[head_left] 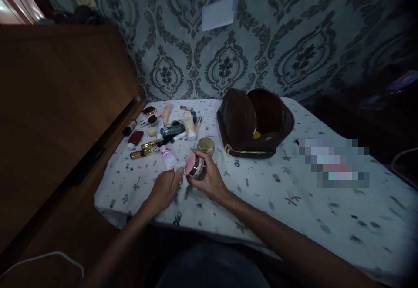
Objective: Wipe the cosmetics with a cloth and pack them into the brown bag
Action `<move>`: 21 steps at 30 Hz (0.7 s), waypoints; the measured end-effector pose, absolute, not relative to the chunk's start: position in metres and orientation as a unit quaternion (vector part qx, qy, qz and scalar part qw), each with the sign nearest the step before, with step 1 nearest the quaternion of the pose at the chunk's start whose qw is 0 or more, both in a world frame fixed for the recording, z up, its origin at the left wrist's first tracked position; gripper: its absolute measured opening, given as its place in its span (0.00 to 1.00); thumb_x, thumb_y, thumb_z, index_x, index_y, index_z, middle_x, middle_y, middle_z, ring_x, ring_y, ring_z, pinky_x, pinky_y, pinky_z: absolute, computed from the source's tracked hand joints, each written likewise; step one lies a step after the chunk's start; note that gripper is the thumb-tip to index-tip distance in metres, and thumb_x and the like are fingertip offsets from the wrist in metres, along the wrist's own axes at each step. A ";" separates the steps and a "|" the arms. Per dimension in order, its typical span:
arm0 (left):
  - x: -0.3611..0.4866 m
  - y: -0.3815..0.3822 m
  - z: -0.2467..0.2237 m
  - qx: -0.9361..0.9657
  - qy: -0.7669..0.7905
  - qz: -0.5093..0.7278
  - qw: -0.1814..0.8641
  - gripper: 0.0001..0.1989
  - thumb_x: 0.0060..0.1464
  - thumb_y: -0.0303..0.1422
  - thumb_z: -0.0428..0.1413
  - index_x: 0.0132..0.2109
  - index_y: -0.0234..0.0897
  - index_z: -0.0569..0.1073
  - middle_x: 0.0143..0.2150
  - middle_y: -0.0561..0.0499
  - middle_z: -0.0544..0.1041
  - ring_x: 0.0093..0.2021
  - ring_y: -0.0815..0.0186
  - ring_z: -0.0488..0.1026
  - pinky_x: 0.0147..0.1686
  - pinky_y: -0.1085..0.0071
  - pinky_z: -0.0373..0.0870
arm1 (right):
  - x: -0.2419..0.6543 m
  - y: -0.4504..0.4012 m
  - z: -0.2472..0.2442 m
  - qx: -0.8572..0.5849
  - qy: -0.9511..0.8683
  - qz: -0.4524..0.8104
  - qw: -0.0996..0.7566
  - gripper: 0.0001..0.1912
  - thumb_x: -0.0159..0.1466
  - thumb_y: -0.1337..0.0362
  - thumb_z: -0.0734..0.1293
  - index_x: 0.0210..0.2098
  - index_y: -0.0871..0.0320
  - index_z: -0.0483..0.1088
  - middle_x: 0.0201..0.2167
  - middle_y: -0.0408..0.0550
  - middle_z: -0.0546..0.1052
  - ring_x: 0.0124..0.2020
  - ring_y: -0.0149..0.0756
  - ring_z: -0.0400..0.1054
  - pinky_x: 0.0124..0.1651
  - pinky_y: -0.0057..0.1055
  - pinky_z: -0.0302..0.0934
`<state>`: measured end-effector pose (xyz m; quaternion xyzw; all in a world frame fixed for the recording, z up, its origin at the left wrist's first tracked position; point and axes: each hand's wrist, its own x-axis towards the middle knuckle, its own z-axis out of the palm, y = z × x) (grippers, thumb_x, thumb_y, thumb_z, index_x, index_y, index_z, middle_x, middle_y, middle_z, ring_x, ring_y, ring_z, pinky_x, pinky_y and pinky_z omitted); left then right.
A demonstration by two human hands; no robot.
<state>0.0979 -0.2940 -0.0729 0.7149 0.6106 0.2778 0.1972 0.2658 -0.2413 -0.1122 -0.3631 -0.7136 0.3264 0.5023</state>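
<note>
My right hand [210, 179] grips a small round cosmetic jar [195, 165] with a pink top and a shiny rose-gold band, tilted toward the left. Close beside it, my left hand [166, 188] pinches a crumpled white wipe [181, 186], held against or very near the jar's pink face. Just behind the hands lies a pink-and-white patterned tube [167, 157]. A round gold compact [206, 145] rests right behind the jar.
Several cosmetics cover the table's back left, among them a cream tube [189, 126], a dark green bottle [173, 130] and a gold tube [140, 153]. An unzipped brown bag [237, 118] stands behind, right of the hands. A wooden cabinet [62, 92] borders the left.
</note>
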 end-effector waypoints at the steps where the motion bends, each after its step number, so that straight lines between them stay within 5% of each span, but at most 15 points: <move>1: 0.098 -0.296 -0.071 0.720 0.609 0.272 0.190 0.25 0.67 0.46 0.36 0.24 0.41 0.59 0.20 0.53 0.65 0.24 0.66 0.65 0.28 0.69 0.57 | 0.266 -0.241 -0.112 -0.362 -0.716 0.319 0.504 0.33 0.53 0.63 0.72 0.57 0.55 0.61 0.52 0.54 0.70 0.54 0.47 0.67 0.57 0.45 0.63; 10: 0.107 -0.305 -0.060 0.775 0.583 0.242 -0.015 0.18 0.65 0.47 0.46 0.34 0.40 0.65 0.29 0.51 0.75 0.29 0.63 0.73 0.27 0.71 0.57 | 0.265 -0.248 -0.110 -0.333 -0.772 0.308 0.445 0.35 0.54 0.73 0.64 0.61 0.53 0.59 0.51 0.54 0.68 0.52 0.46 0.66 0.54 0.43 0.65; 15: 0.112 -0.301 -0.045 0.747 0.608 0.262 0.064 0.11 0.63 0.44 0.51 0.44 0.42 0.65 0.30 0.55 0.74 0.29 0.64 0.72 0.28 0.73 0.56 | 0.264 -0.250 -0.111 -0.306 -0.797 0.279 0.440 0.30 0.56 0.72 0.65 0.58 0.55 0.60 0.49 0.55 0.68 0.52 0.48 0.65 0.55 0.46 0.63; 21: 0.100 -0.275 -0.034 0.727 0.577 0.329 0.175 0.15 0.61 0.43 0.50 0.30 0.39 0.62 0.24 0.58 0.60 0.26 0.69 0.60 0.28 0.73 0.53 | 0.265 -0.250 -0.110 -0.297 -0.808 0.323 0.393 0.32 0.53 0.64 0.73 0.55 0.56 0.60 0.50 0.54 0.69 0.51 0.48 0.66 0.52 0.44 0.65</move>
